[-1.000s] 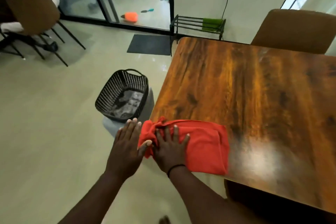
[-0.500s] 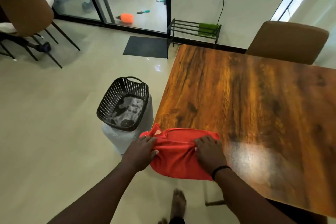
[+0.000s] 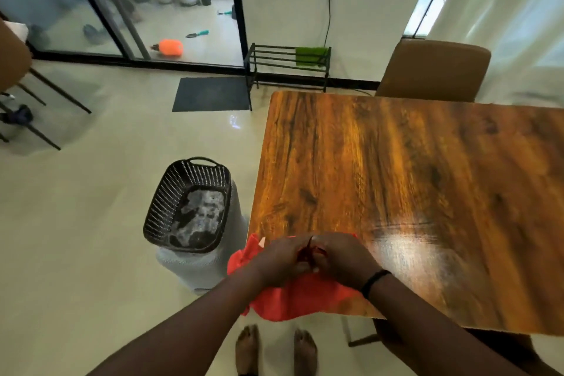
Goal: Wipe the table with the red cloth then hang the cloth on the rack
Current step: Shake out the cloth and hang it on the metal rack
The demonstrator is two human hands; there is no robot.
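Observation:
The red cloth (image 3: 300,299) lies bunched at the near left corner of the brown wooden table (image 3: 412,192), part of it hanging over the edge. My left hand (image 3: 279,259) and my right hand (image 3: 341,259) meet side by side on top of it, both gripping folds of the cloth. A black metal rack (image 3: 274,65) stands on the floor against the far wall, beyond the table's far left corner, with a green cloth (image 3: 309,55) hung on its right end.
A black perforated basket (image 3: 189,204) sits on a grey stool left of the table. A brown chair (image 3: 433,70) stands at the table's far side. A dark doormat (image 3: 210,94) lies before glass doors. My bare feet (image 3: 274,348) show below.
My hands have drawn together from the cloth's two ends to its middle, gathering it into a bunch. The cloth has slid partly off the table's near edge.

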